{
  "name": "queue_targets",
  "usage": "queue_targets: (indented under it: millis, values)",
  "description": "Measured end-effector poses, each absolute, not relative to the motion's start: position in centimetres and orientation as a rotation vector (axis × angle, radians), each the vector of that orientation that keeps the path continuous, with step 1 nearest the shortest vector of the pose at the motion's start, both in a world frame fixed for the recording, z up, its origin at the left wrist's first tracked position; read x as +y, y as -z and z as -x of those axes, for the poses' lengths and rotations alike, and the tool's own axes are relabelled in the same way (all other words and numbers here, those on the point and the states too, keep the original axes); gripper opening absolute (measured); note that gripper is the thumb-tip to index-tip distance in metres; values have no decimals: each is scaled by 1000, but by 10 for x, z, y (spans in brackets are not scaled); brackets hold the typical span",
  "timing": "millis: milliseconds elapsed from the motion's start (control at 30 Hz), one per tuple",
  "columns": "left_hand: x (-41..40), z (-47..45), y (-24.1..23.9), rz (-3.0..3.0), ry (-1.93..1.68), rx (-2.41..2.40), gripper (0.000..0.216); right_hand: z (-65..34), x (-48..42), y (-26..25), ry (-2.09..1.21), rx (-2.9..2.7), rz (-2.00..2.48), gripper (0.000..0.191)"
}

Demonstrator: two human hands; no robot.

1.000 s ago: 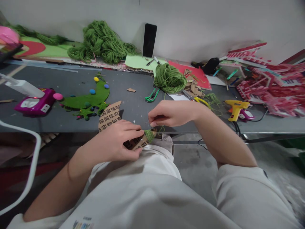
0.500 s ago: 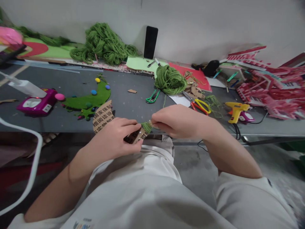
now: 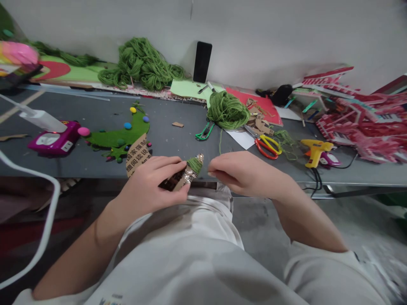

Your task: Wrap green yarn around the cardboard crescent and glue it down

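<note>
My left hand (image 3: pixel 159 178) is closed around a curved piece of printed cardboard (image 3: pixel 136 154). Green yarn (image 3: pixel 193 164) is wound about the cardboard near its right tip, where shiny clear tape or glue shows. My right hand (image 3: pixel 241 171) is pinched just right of that tip, apart from it. A strand of green yarn (image 3: pixel 220 142) runs down from the yarn bundle (image 3: pixel 227 109) to the pinched fingers, which hide its end. Beyond my left hand lies a green crescent (image 3: pixel 122 133) trimmed with coloured pompoms.
Right of the yarn bundle lie red and yellow scissors (image 3: pixel 267 146), with a yellow glue gun (image 3: pixel 318 151) farther right. A green cutter (image 3: pixel 205 131) rests in the middle. At left are a purple power socket (image 3: pixel 54 140) and a white cable (image 3: pixel 52 212). A phone (image 3: pixel 202 62) leans against the wall.
My right hand has moved slightly right and away from the cardboard's tip, uncovering it. My left hand keeps its hold on the cardboard. The view has shifted a little.
</note>
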State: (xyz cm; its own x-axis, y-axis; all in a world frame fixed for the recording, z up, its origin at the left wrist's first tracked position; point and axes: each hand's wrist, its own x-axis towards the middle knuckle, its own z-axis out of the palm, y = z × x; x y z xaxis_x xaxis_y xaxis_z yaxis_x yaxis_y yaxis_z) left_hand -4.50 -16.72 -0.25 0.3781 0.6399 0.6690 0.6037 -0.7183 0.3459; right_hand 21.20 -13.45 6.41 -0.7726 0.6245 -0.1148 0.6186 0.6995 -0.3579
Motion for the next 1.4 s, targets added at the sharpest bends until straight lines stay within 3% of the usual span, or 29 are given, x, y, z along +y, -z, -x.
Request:
queue_targets:
  millis: [333,500,633,1033,1400]
  values:
    - [-167,49,5,-2519,-1417,1011,40,-222,-125,-47,-875,-2658,805,25]
    - [-165,50,6,-2486,-1430,791,51,-222,-101,-46,-1298,-2647,576,36]
    - [-163,51,6,-2453,-1374,702,55,-210,-73,-52,-1488,-2707,416,33]
    - [-161,58,-1,-2613,-1159,634,46,-177,-58,-82,-1088,-3038,443,17]
    - [-163,46,-7,-2740,-964,721,29,-178,-78,-85,-809,-3119,643,18]
